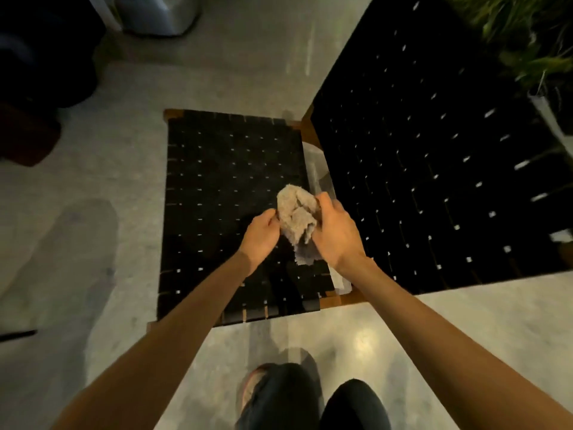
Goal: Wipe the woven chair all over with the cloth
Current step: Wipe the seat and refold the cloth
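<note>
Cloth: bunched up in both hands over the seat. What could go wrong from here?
1. The cloth is wadded between the left hand and right hand; wiped like that, it may touch little of the woven seat and skip the gaps.
2. The backrest stands close to the plant; wiping there could brush its leaves.
</note>
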Available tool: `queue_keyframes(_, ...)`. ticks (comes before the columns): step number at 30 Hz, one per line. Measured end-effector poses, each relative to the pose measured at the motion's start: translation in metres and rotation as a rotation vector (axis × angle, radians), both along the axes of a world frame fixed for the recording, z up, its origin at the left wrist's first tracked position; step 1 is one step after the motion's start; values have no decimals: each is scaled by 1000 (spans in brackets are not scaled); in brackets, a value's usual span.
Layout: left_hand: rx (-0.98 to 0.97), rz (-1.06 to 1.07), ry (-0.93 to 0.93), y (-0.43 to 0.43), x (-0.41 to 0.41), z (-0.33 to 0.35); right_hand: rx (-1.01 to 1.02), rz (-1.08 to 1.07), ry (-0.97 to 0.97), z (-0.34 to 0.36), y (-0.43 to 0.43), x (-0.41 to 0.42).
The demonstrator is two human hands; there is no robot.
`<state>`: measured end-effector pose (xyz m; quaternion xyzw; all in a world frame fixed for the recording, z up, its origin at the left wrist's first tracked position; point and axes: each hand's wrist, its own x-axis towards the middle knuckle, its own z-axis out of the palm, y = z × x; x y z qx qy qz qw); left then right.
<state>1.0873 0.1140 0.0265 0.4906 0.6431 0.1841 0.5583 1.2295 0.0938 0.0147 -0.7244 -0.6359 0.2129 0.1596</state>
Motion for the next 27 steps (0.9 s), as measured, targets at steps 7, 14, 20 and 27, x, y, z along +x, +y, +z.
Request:
queue_keyframes(7,-6,133,-310,-26,-61,153,178,87,-12,130,-10,-36)
queue_keyframes(14,138,15,-40,-32,-124,210,131,206,-12,197,-16,-68)
queue_keyframes(20,205,-51,110,-18,-161,224,-29,220,87,206,-9,-80)
queue_keyframes(27,262,-143,93,13,-186,242,-360,465,320,211,26,-97)
